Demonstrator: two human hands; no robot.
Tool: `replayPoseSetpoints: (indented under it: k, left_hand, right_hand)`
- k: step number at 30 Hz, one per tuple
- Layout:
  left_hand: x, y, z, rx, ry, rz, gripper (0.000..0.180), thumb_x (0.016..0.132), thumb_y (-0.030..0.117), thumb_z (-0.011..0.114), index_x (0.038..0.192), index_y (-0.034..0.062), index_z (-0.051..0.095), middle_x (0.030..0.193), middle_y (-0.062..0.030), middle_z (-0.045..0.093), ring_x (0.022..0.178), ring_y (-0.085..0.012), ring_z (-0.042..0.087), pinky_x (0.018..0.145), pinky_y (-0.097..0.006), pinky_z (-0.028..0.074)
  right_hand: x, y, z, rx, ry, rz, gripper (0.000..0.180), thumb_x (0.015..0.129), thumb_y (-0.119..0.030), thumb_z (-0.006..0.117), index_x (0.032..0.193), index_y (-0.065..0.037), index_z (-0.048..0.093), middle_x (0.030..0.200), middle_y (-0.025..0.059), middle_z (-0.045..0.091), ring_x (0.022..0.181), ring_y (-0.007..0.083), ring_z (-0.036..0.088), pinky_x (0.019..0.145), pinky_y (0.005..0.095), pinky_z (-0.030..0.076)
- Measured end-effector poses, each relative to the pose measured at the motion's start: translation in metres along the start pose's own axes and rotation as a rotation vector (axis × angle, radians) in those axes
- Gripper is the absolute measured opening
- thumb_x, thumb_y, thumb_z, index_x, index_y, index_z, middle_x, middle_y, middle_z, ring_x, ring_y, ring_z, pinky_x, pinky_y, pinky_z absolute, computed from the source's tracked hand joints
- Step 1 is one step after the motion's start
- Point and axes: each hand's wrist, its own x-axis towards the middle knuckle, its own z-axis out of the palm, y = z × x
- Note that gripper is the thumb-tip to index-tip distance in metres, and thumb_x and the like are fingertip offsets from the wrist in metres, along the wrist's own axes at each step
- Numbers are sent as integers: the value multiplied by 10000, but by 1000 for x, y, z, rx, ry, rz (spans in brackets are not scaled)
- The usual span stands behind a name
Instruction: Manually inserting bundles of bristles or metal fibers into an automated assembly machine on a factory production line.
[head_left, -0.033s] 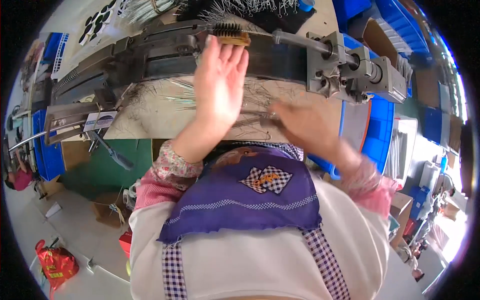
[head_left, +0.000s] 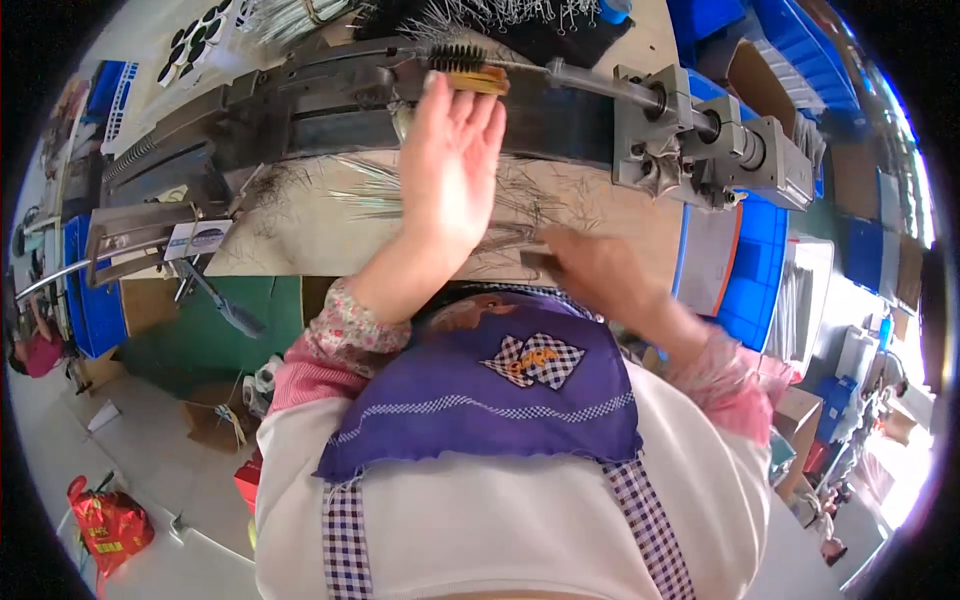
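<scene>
Left hand (head_left: 449,172) and wooden-backed brush (head_left: 480,81) had shifted slightly rightward since the earlier frame. The brush lay at the far end of the left hand, its long axis running left to right across the fingers. With palm exposed and fingers nearly straight, that hand held the brush's back; the right hand (head_left: 606,272), farther from it, was blurred and partly curled over the worktop (head_left: 300,255), its contents indeterminable.
</scene>
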Motion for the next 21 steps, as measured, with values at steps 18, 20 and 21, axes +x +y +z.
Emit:
replayPoseSetpoints:
  k: [18,20,21]
  left_hand:
    - [-170,240,-223,2425,1242,640,834,837,332,632,1488,102,165,1314,-312,458,1206,-424,478,991,-542,372]
    - [-189,267,-222,2160,1492,309,836,837,325,639,1480,81,164,1156,-295,576,1052,-434,571,884,-537,438]
    - [-191,269,-226,2140,1546,312,836,837,325,639,1480,81,164,1156,-295,576,1052,-434,571,884,-537,438]
  right_hand:
    - [13,19,-26,656,176,132,178,847,-127,681,940,-10,584,753,85,632,668,109,587,609,254,460]
    - [20,27,-27,737,330,156,130,862,-75,654,944,-5,581,743,36,612,663,76,545,606,226,442]
    - [22,32,-25,810,352,198,107,869,-51,640,941,-3,578,739,17,597,659,67,524,604,214,433]
